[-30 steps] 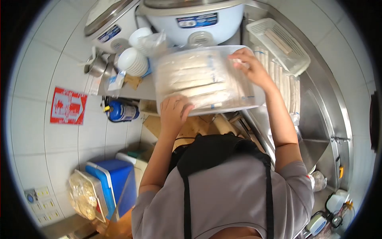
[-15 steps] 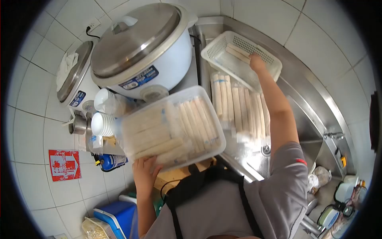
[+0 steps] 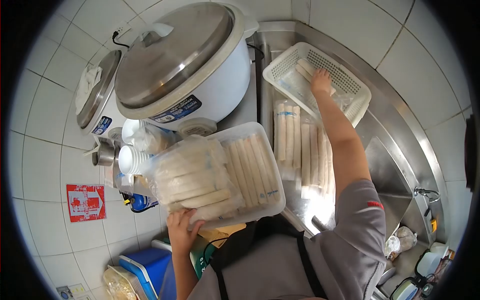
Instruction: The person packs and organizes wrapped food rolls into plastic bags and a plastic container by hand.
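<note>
My left hand (image 3: 184, 226) grips the near left corner of a translucent white tub (image 3: 278, 182), its fingers bent over bagged pale rolls (image 3: 192, 177). More long pale rolls (image 3: 252, 167) stand in a row in the tub's right part. My right hand (image 3: 321, 82) reaches into a white perforated basket (image 3: 361, 107), its fingers closed round a wrapped roll (image 3: 305, 70). Below the basket, several wrapped rolls (image 3: 290, 132) lie side by side on the steel sink surface.
A large rice cooker (image 3: 220, 85) stands behind the tub, a smaller cooker (image 3: 100, 92) to its left. White cups (image 3: 131, 159) and a metal pot (image 3: 104, 154) are at the left. Lower left are a blue cooler (image 3: 150, 270) and a fire extinguisher (image 3: 141, 201). A faucet (image 3: 427, 194) is at the right.
My right hand has left the tub and reached right into the basket, where a roll has shifted and turned. The view has swung right. My left hand stays at the tub's near left corner.
</note>
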Available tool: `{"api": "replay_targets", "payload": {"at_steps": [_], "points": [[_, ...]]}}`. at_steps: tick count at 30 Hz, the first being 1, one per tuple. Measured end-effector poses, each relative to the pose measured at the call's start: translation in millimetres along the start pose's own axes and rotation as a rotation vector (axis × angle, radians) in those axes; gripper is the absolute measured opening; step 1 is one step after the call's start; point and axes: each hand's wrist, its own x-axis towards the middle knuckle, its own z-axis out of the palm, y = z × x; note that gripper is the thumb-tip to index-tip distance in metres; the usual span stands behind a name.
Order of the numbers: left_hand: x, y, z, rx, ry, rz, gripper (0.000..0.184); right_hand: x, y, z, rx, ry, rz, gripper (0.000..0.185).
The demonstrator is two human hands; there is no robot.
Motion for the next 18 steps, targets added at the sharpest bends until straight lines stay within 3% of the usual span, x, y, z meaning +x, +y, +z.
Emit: {"api": "replay_targets", "payload": {"at_steps": [5,8,11,14,17,18], "points": [[2,3,-1,-0.011,0.014,-0.007,0.038,2,-1,-5,0.013,0.136,-0.17,0.031],[0,3,-1,-0.02,0.011,-0.016,0.038,18,10,9,0.052,-0.049,-0.044,0.037],[0,1,-2,-0.014,0.003,-0.029,0.037,30,28,35,0.146,-0.073,-0.023,0.034],[0,2,-3,-0.018,-0.005,-0.037,0.037,32,34,12,0.344,-0.211,0.016,0.038],[-1,3,-4,-0.022,0.0,-0.032,0.037,38,42,2,0.432,-0.502,0.019,0.048],[-1,3,-4,-0.022,0.007,-0.028,0.037,39,46,9,0.424,-0.449,-0.021,0.049]]}}
